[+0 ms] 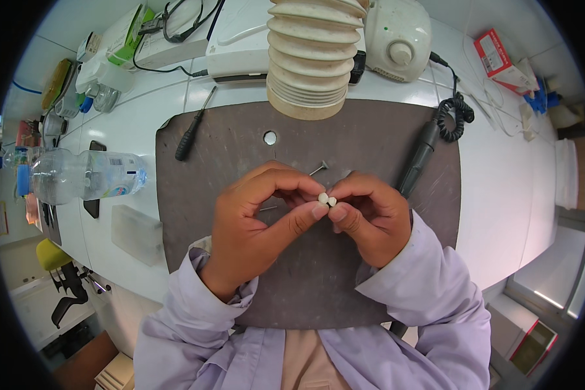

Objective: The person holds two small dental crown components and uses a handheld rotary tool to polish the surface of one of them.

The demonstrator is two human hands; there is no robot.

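Over the middle of the dark mat (pixel 292 292), both hands meet at their fingertips. My left hand (pixel 244 218) is closed in a pinch on a small, whitish dental crown (pixel 322 197). Against it sits a second small dental crown (pixel 332 201), pinched between the thumb and finger of my right hand (pixel 374 224). The two crowns appear to touch; whether they are joined I cannot tell. Just beyond the fingers lies a rotary bur (pixel 320 168) with a flat head and thin shank. Another thin metal shank (pixel 268 208) shows partly behind my left hand.
A ribbed suction hose (pixel 315 58) hangs over the mat's far edge. A black handpiece (pixel 420 157) rests at right, its coiled cord leading toward a white control box (pixel 400 42). At left are a screwdriver (pixel 188 138), a plastic bottle (pixel 88 175) and a clear box (pixel 136 234).
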